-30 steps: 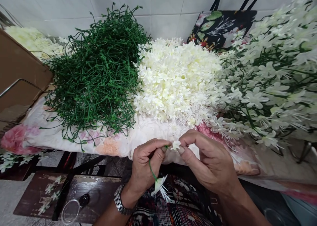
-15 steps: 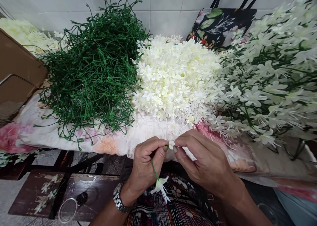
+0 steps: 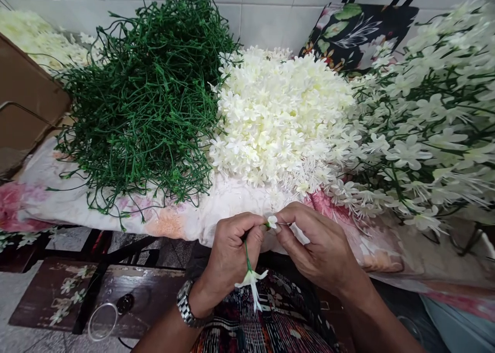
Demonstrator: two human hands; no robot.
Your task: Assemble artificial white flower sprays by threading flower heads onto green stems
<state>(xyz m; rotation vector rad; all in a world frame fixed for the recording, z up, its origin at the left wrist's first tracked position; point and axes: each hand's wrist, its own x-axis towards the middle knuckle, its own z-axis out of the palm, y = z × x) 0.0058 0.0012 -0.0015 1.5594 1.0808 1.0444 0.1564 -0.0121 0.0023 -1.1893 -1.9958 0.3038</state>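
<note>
My left hand (image 3: 235, 252) is closed in a pinch on the green stem (image 3: 248, 256) of an artificial flower. A white bloom (image 3: 252, 283) with long stamens hangs from the stem's lower end, below the hand. At the upper end, a small white blossom (image 3: 271, 222) sticks out past my left fingertips. My right hand (image 3: 315, 244) pinches a thin thread-like stamen (image 3: 284, 224) that runs out from this blossom. A slight gap lies between the two hands' fingertips. Both hands are over the front edge of the flowered cloth (image 3: 228, 198).
Green plastic stems (image 3: 150, 100) are heaped at the left. White petals (image 3: 278, 115) are piled in the middle. Finished-looking white flower sprays (image 3: 410, 151) fill the right. A cardboard box (image 3: 27, 90), a floral bag (image 3: 359, 35) and a wooden bench (image 3: 139, 301) surround the work.
My right fingertips have drawn slightly away from the small blossom, showing the thin stamen between. The hanging bloom has swung a little upward. The whole view has shifted slightly.
</note>
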